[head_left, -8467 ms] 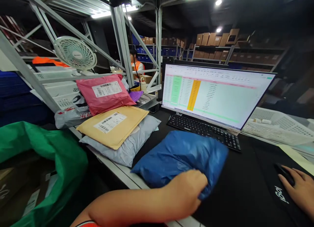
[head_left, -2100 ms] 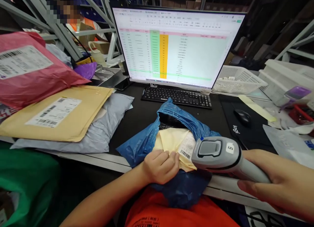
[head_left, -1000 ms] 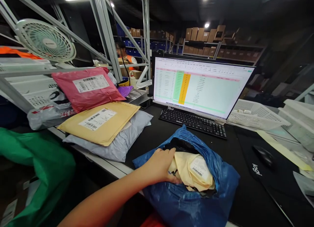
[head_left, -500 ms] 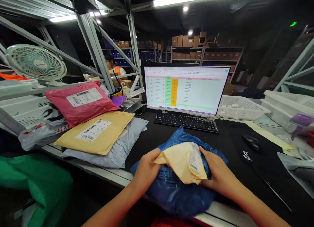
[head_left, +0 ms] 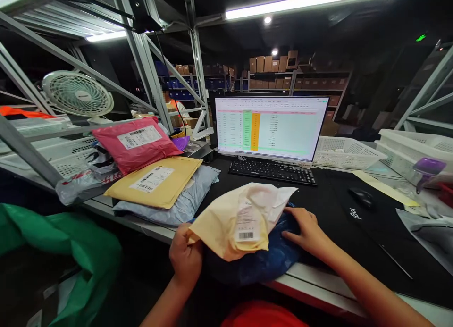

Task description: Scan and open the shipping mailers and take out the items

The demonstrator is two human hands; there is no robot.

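My left hand (head_left: 186, 251) is closed on the gathered corner of a pale yellow mailer bag (head_left: 215, 228). The mailer spreads out to the right, with a white barcode label (head_left: 246, 223) facing me and a whitish flap at its upper right. Beneath it a crumpled dark blue plastic bag (head_left: 279, 251) lies at the table's front edge, partly covered. My right hand (head_left: 307, 230) rests against the blue bag's right side, thumb and fingers apart, close to the mailer but not gripping it.
To the left lies a pile: a pink parcel (head_left: 138, 143), a yellow padded envelope (head_left: 155, 183) and a grey mailer (head_left: 170, 209). A monitor (head_left: 283, 129) and keyboard (head_left: 272, 171) stand ahead. On the right are a mouse (head_left: 361, 197), white baskets (head_left: 348, 152) and a purple-topped item (head_left: 428, 166).
My left hand has moved left and down, drawing the mailer out wider, so its label now faces me. My right hand has let go of the mailer. The view has shifted slightly.
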